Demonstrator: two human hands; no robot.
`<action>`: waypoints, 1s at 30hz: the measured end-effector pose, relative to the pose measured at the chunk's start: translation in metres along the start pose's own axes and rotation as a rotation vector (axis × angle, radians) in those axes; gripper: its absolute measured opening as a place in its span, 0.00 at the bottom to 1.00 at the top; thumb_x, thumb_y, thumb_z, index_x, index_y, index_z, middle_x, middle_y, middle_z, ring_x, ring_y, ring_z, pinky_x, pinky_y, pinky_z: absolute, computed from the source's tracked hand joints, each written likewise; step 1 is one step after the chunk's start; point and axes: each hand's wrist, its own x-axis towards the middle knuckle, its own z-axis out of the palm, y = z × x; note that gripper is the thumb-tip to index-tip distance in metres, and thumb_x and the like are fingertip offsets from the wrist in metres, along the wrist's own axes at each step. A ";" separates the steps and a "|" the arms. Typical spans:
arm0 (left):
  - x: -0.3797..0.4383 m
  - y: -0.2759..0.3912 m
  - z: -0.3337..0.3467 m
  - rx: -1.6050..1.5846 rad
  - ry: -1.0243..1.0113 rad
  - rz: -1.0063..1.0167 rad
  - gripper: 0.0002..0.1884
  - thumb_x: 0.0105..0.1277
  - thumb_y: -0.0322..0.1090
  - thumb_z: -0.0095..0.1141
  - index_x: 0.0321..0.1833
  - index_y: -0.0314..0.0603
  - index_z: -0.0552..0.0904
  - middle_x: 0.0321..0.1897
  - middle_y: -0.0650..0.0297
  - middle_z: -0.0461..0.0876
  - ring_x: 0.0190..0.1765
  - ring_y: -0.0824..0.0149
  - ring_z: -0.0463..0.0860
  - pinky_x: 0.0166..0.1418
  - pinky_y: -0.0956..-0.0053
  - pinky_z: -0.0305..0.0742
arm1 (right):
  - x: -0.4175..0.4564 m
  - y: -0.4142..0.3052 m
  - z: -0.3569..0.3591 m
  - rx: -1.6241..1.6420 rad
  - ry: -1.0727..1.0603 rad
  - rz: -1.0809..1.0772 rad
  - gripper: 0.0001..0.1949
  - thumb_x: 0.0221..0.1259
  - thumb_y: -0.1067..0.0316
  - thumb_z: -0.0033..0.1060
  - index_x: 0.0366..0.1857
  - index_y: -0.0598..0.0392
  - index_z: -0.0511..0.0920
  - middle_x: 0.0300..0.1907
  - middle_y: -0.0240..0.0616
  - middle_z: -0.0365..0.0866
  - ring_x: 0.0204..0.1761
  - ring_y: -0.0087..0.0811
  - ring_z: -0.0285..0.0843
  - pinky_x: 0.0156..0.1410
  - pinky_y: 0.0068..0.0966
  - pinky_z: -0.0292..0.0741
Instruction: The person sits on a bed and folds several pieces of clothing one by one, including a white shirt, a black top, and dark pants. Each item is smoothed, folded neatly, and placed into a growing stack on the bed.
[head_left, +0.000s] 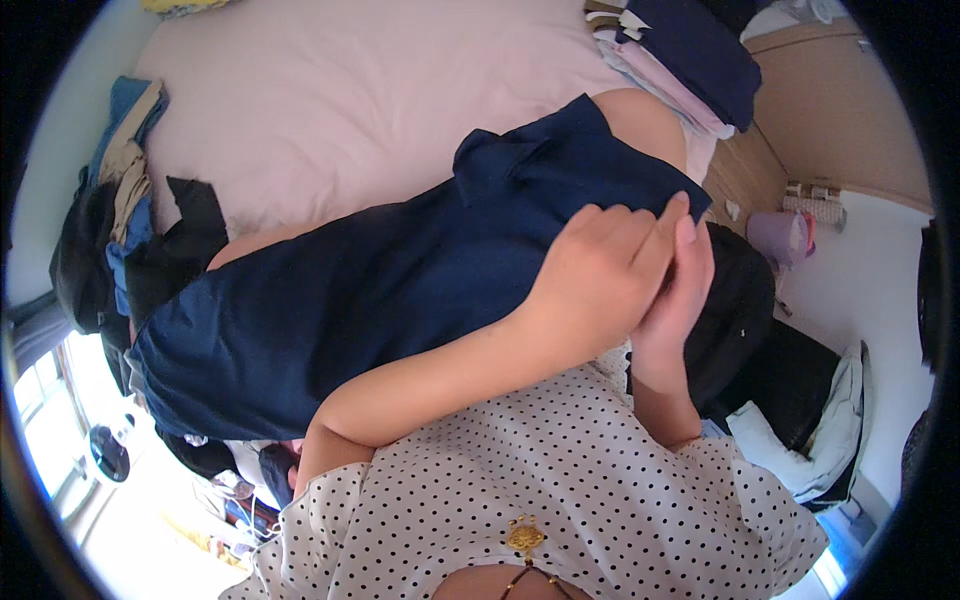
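A dark navy garment (420, 255), probably a shirt with a collar or sleeve fold near its middle, lies spread across my lap and legs. My left hand (600, 262) reaches over to the garment's right end, its fingertips at the corner of the cloth. Close against it, my right hand (686, 285) has its thumb and fingers at the same edge. Both hands appear to pinch the fabric there, though the fingers partly hide the grip. A bare knee shows beyond the garment's upper right edge.
A pink bedsheet (315, 90) spreads ahead. Folded clothes (690, 60) are stacked at the upper right; loose clothes (127, 165) are heaped at the left. A purple container (776, 236) stands at the right, near a black chair or bag (731, 300). A fan-like object (110, 454) is lower left.
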 end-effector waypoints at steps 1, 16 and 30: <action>-0.004 -0.001 0.002 0.009 -0.012 0.029 0.23 0.55 0.29 0.61 0.56 0.28 0.78 0.25 0.62 0.75 0.27 0.61 0.76 0.32 0.68 0.69 | 0.005 0.000 -0.004 0.074 0.048 0.069 0.09 0.70 0.61 0.57 0.41 0.55 0.79 0.35 0.27 0.77 0.38 0.15 0.73 0.43 0.13 0.68; -0.008 -0.119 -0.023 0.095 -0.165 -0.205 0.34 0.59 0.34 0.67 0.70 0.49 0.69 0.61 0.51 0.71 0.62 0.48 0.73 0.67 0.58 0.69 | 0.026 -0.010 -0.095 0.004 0.387 -0.023 0.22 0.69 0.67 0.58 0.60 0.71 0.70 0.56 0.44 0.77 0.60 0.28 0.74 0.68 0.26 0.68; 0.100 -0.158 0.070 -0.014 -0.223 -0.438 0.19 0.63 0.42 0.67 0.54 0.42 0.84 0.46 0.52 0.86 0.50 0.57 0.84 0.54 0.66 0.77 | 0.023 0.047 -0.163 -0.198 0.246 0.216 0.06 0.72 0.65 0.57 0.44 0.52 0.80 0.32 0.22 0.79 0.27 0.12 0.73 0.32 0.15 0.74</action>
